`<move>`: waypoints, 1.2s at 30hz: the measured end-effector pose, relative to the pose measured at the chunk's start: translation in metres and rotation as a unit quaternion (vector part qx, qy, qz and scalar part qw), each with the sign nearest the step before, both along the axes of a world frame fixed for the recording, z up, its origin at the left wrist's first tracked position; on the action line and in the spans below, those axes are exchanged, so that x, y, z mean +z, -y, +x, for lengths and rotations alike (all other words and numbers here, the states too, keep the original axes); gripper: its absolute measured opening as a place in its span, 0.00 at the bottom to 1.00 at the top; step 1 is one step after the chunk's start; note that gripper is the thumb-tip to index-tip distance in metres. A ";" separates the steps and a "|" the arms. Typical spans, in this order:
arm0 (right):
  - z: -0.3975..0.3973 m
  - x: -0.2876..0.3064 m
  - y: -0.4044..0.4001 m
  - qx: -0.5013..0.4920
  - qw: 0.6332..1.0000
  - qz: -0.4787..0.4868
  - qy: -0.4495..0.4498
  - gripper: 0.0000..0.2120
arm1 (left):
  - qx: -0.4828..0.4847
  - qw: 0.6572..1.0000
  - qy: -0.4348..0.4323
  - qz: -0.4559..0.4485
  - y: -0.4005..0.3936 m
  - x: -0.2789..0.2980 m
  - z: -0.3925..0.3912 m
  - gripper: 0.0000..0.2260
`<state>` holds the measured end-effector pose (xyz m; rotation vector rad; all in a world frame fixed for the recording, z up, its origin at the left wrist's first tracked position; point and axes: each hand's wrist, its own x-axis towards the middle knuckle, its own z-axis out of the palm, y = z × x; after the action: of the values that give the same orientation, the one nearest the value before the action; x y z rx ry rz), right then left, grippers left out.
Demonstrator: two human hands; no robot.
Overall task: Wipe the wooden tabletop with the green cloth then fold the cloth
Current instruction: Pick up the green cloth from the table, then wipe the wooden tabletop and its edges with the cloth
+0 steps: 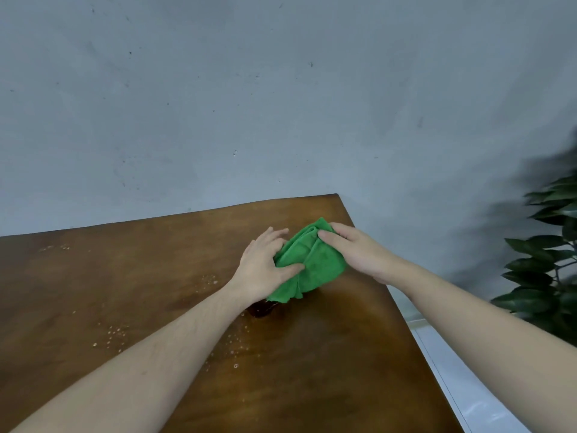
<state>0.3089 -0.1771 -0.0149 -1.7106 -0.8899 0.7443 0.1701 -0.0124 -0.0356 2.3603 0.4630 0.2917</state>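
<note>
A green cloth, bunched and partly folded, is held just above the wooden tabletop near its far right corner. My left hand grips the cloth's left side, thumb pressed on top. My right hand holds the cloth's upper right part, thumb on top and fingers behind it. The cloth's lower corner hangs down toward the wood.
Small water droplets speckle the tabletop at the left and centre, and a dark wet patch lies under the cloth. A grey wall rises behind the table. A leafy plant stands past the table's right edge, above a pale floor.
</note>
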 end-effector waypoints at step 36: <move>0.018 -0.077 -0.053 -0.036 0.849 -0.308 0.429 0.36 | 0.058 0.952 -0.158 0.257 -0.028 -0.031 0.023 0.19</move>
<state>0.3273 -0.1245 -0.0917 -2.7312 -1.2437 0.1595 0.1926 0.0159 -0.0671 2.9134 0.7536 0.0883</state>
